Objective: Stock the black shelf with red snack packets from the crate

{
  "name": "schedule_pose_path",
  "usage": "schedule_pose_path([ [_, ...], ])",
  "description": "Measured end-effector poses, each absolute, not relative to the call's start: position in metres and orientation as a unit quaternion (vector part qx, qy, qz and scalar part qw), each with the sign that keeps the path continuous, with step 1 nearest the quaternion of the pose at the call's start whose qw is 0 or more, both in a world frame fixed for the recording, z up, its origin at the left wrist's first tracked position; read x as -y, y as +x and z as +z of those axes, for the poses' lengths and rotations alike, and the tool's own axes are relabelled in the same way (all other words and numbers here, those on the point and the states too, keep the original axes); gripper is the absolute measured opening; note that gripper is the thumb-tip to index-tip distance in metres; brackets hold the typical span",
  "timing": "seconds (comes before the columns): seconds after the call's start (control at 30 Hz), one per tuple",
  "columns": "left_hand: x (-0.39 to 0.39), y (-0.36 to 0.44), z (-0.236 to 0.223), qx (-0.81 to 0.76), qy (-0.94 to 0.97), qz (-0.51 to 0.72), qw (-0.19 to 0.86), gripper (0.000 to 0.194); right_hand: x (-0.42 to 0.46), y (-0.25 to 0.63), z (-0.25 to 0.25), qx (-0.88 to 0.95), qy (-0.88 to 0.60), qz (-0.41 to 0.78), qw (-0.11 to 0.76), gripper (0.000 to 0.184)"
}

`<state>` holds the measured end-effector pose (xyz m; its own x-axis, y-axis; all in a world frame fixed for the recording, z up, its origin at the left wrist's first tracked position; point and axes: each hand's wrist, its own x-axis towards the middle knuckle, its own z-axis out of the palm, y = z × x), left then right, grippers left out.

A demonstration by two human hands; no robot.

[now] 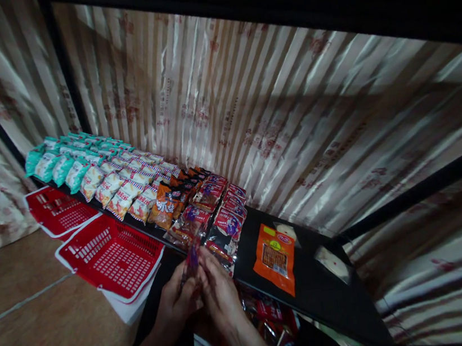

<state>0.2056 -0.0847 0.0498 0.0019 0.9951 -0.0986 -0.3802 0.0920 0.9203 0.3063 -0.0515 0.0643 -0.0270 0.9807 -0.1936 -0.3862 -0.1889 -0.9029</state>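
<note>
Both my hands meet at the front edge of a black shelf (315, 292). My left hand (177, 302) and my right hand (219, 291) are closed together on a small dark red snack packet (192, 260), held upright between the fingers. Just beyond them lie rows of red-and-black snack packets (225, 225). An orange packet (275, 258) lies flat on the shelf to the right of my hands. Two pale clear packets (332, 262) lie further right.
Rows of teal, white and orange snack packets (99, 176) fill the shelf's left part. Two red plastic baskets (112, 256) sit on the tiled floor at left. More red packets (271, 321) show on a lower level under my hands. Striped curtain fabric (274, 110) hangs behind.
</note>
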Motion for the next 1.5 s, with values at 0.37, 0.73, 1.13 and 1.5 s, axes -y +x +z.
schedule_pose_path([
  [0.37,0.057,0.179,0.065,-0.444,0.281,0.587,0.616,0.037,0.036,0.298,0.070,0.301,-0.469,0.649,0.517,0.063],
  [0.73,0.014,0.168,0.068,-0.452,0.309,0.540,0.639,0.055,0.005,0.307,0.061,0.448,-0.521,0.537,0.490,0.025],
  [1.13,-0.024,0.159,0.044,-0.522,0.396,0.525,0.544,0.047,-0.056,0.306,0.036,0.440,-0.547,0.503,0.504,0.029],
  [1.5,-0.062,0.167,0.037,-0.604,0.447,0.492,0.440,0.037,-0.092,0.308,0.036,0.509,-0.590,0.429,0.457,0.027],
])
